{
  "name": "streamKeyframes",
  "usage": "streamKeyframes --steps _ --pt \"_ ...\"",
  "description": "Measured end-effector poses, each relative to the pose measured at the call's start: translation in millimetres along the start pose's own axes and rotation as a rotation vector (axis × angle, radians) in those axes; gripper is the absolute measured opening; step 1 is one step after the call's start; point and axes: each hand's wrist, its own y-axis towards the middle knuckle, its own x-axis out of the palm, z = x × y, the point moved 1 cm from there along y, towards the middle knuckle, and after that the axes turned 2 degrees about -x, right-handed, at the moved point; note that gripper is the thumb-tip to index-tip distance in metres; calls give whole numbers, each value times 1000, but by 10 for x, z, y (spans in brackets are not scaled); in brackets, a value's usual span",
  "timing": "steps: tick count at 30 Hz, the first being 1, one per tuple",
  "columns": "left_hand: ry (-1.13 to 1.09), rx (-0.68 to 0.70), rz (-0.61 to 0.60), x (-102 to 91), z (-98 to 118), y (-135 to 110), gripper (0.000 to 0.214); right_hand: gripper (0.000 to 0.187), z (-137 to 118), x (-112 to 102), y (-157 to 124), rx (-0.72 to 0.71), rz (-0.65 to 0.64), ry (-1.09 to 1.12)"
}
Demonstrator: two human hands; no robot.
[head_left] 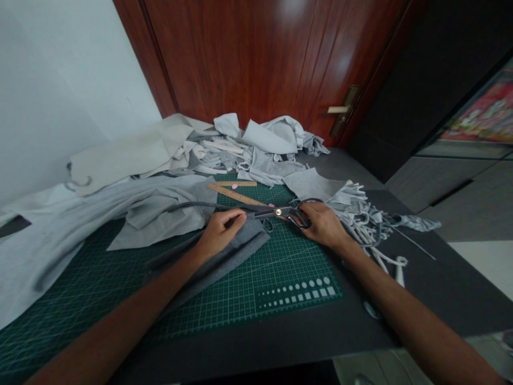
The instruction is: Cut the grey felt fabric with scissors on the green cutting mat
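My right hand grips the black handles of a pair of scissors, whose blades point left into a folded piece of dark grey fabric. My left hand presses down on that fabric just left of the blades, fingers curled over its edge. The fabric lies on a green cutting mat with a white grid. A wooden ruler rests on the mat just behind the scissors.
Light grey cloth covers the left of the mat, and a heap of pale cloth pieces lies at the back. Cut strips pile at the right on the dark table. A wooden door stands behind.
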Motion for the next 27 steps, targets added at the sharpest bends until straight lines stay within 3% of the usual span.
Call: streamKeyframes --steps 11,27 --pt "-34 -47 1 44 8 38 40 3 -56 24 -5 -29 35 -53" --pt "-105 -55 -123 4 20 34 34 1 -94 -46 -12 -4 85 -66"
